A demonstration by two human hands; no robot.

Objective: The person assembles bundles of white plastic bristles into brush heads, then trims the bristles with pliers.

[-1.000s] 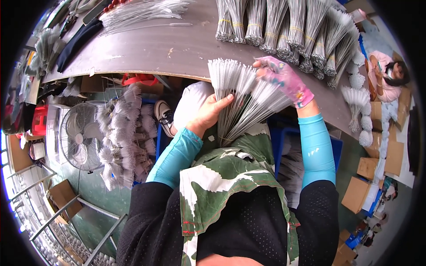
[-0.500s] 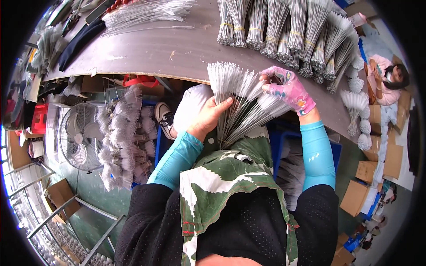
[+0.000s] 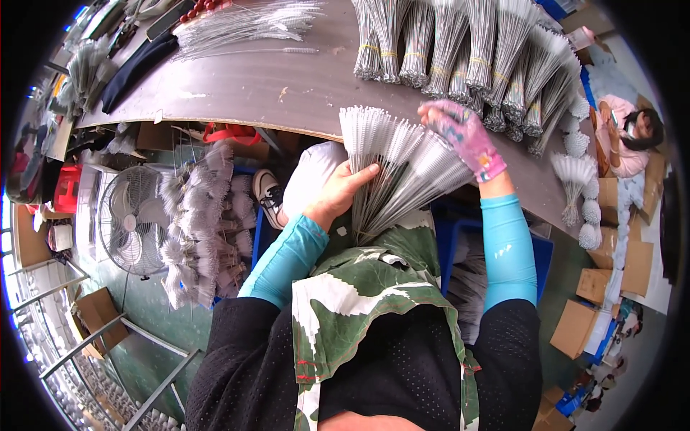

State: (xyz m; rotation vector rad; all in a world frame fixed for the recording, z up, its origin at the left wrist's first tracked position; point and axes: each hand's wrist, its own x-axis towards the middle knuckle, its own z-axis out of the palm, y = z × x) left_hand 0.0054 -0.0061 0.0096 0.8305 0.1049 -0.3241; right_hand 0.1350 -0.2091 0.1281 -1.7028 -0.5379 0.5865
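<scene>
Against grey table (image 3: pixel 273 79), left hand (image 3: pixel 338 194) grips brush fan (image 3: pixel 395 165); gloved right hand (image 3: pixel 467 136) pinches its tips.

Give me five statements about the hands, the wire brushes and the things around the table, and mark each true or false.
1. The left hand grips a fanned bunch of wire brushes. True.
2. The right hand is bare. False: it wears a patterned pink glove.
3. Tied bundles of brushes lie along the far side of the table. True.
4. The fan stands on the table. False: it stands on the floor, at the person's left.
5. Both forearms wear blue sleeves. True.
</scene>
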